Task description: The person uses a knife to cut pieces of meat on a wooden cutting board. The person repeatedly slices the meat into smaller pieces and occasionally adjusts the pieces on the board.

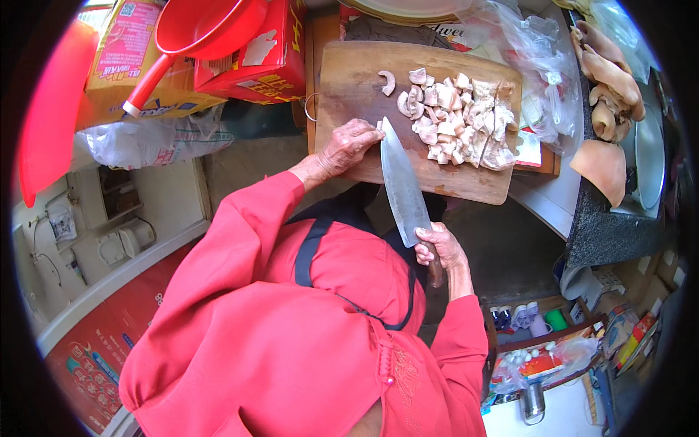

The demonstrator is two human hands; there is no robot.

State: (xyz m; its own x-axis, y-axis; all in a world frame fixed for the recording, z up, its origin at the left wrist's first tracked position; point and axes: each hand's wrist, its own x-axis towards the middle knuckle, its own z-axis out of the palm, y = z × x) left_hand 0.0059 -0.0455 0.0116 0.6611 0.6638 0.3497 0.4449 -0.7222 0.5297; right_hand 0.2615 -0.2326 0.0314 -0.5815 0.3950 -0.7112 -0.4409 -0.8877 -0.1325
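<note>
My right hand point(440, 247) grips a large kitchen knife point(405, 186) by its dark wooden handle. The broad blade points away from me, across the near edge of a wooden cutting board point(353, 80). Beside the blade's tip, my left hand point(349, 146) is closed with its fingers pinched together. A small pale bit shows at those fingertips, too small to name. Many chopped pieces of pale meat point(444, 109) lie heaped on the right half of the board. One curved slice of meat point(386, 82) rests apart from them, farther left.
Larger pieces of meat point(611, 73) and a pale slab point(601, 169) lie on the right, by a dark surface point(608, 233). Clear plastic bags point(542, 73) crowd the board's right side. A red ladle-shaped scoop point(207, 33) sits on boxes point(255, 69) at the far left.
</note>
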